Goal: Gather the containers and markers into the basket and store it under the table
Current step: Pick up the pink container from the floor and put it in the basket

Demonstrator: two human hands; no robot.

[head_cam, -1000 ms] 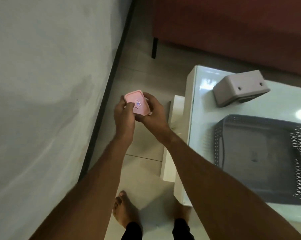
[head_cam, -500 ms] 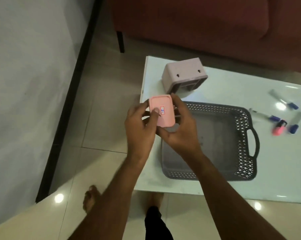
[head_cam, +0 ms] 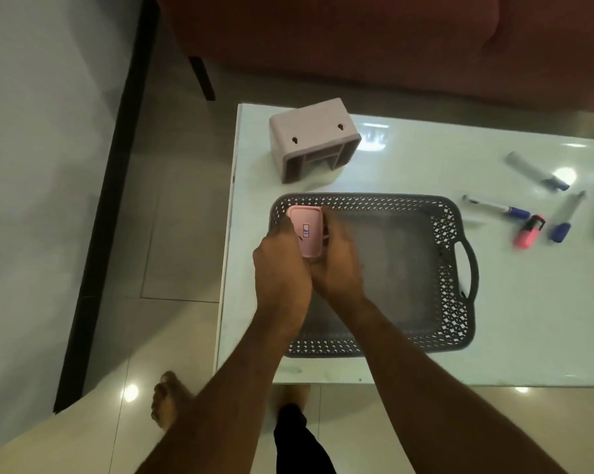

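Note:
A small pink container [head_cam: 306,230] with a label is held by both hands over the far left corner of the grey perforated basket [head_cam: 452,268] on the white table [head_cam: 425,159]. My left hand [head_cam: 282,271] grips its left side and my right hand [head_cam: 336,265] grips its right side. A mauve open-fronted container [head_cam: 311,138] lies on its side behind the basket. Several markers lie to the right: a grey one with a blue cap [head_cam: 536,171], a white one with a blue cap [head_cam: 495,206], a pink highlighter [head_cam: 529,231] and another blue-capped marker [head_cam: 567,217].
A dark red sofa [head_cam: 357,39] stands behind the table, with one black leg [head_cam: 202,78] on the tiled floor. A white wall with a black skirting runs along the left. My bare feet stand at the table's near edge.
Both hands carried the pink container from beside the table's left end rightward and down to the basket's far left corner. The view swung right, bringing the markers into sight.

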